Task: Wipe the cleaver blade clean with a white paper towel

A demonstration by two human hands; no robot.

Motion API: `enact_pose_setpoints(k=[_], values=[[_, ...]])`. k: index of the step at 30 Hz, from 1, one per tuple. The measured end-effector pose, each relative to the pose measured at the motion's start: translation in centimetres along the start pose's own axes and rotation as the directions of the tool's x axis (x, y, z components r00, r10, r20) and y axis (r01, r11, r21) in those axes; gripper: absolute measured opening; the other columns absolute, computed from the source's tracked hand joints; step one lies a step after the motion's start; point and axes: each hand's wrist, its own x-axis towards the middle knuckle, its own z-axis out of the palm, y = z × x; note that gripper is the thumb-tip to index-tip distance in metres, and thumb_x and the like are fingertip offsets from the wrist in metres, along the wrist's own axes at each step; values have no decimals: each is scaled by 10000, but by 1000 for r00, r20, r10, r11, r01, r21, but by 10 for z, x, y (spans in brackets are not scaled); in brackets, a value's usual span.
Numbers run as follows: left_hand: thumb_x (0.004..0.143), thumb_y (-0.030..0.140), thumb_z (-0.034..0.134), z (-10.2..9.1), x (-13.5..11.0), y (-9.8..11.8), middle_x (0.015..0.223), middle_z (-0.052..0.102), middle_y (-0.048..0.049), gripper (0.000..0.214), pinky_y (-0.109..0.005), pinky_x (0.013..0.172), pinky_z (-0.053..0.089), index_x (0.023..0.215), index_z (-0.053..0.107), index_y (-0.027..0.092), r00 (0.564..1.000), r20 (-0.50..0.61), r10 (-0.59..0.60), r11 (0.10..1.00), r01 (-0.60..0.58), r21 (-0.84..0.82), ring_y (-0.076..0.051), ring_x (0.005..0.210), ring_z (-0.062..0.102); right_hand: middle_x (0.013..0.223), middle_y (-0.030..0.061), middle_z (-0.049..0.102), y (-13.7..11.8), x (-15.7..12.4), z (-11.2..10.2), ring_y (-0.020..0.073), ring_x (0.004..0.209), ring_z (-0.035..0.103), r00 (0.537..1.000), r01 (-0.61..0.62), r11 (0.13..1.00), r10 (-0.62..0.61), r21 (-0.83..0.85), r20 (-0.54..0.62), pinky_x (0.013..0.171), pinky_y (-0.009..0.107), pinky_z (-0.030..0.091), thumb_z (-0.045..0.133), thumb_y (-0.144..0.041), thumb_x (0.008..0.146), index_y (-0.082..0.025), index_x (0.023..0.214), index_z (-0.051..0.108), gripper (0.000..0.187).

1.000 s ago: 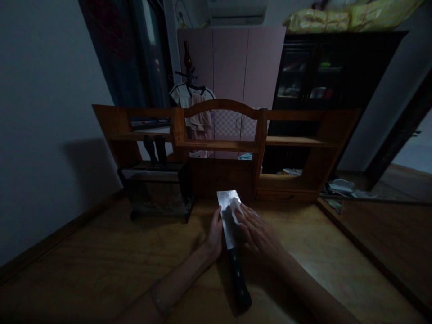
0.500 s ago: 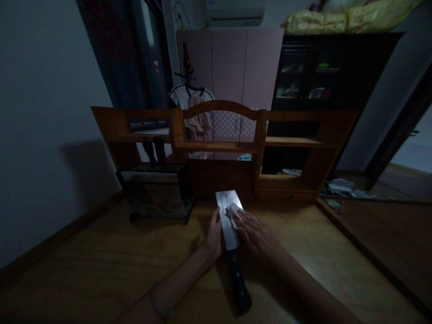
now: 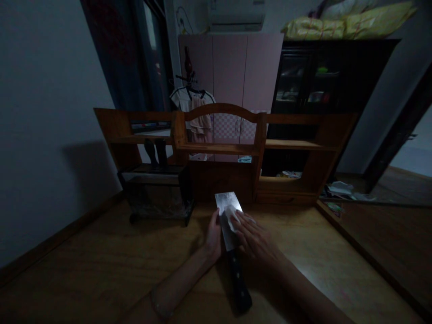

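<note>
Held a cleaver [image 3: 231, 242] over the wooden tabletop [image 3: 101, 265], black handle [image 3: 240, 285] nearest. Gripped its blade [image 3: 223, 198] at the left edge with the left hand [image 3: 213, 236], thumb along it, other fingers too hidden to tell how far curled. Pressed a white wipe [image 3: 230, 215] onto the blade with the right hand [image 3: 257, 237], fingers nearly straight over it. Faced, beyond at left, a knife holder [image 3: 155, 195] before a wooden shelf unit [image 3: 219, 147].

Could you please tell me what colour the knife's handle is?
The handle is black; it shows best in the head view.
</note>
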Motion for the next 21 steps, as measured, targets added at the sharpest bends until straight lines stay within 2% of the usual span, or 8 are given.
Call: enact_pose_setpoints(k=[3, 6, 12, 16, 21], values=[[859, 580, 443, -3, 1, 0, 1020, 674, -199, 675, -367, 893, 479, 1175, 593, 3, 996, 65, -55, 998, 54, 23, -278, 960, 645, 1524, 67, 214, -15, 3, 2, 209, 1399, 187, 993, 72, 997, -74, 25, 92, 1154, 419, 257, 349, -171, 999, -157, 1501, 203, 523], [861, 582, 435, -4, 2, -1, 999, 678, -197, 674, -367, 884, 481, 1170, 596, 5, 999, 48, -21, 999, 20, 31, -282, 959, 643, 1521, 60, 227, -14, 3, 5, 201, 1401, 176, 991, 69, 997, -72, 30, 111, 1153, 413, 257, 348, -171, 1000, -170, 1505, 190, 529], [883, 506, 459, 0, -1, 0, 1062, 676, -133, 554, -341, 883, 478, 1238, 569, 96, 997, -73, 40, 999, -37, 37, -240, 943, 648, 1503, 72, 276, 6, -1, 1, 194, 1391, 213, 996, -45, 999, 44, 15, 75, 1146, 415, 267, 324, -200, 1011, -169, 1492, 242, 489], [880, 510, 469, 0, -1, 0, 1094, 668, -134, 569, -343, 891, 473, 1257, 559, 95, 994, -79, 71, 996, -66, 54, -241, 943, 646, 1488, 75, 308, 17, -3, 5, 197, 1377, 256, 996, -71, 996, 74, -46, 57, 1137, 416, 288, 311, -196, 1006, -160, 1474, 296, 469], [857, 544, 499, -3, 1, 0, 1062, 681, -125, 585, -338, 890, 472, 1221, 592, 96, 994, -70, 78, 993, -72, 90, -246, 923, 648, 1450, 110, 372, 32, -8, 14, 240, 1344, 329, 975, -219, 966, 209, -136, -81, 1108, 471, 326, 306, -197, 1000, -130, 1437, 368, 447]])
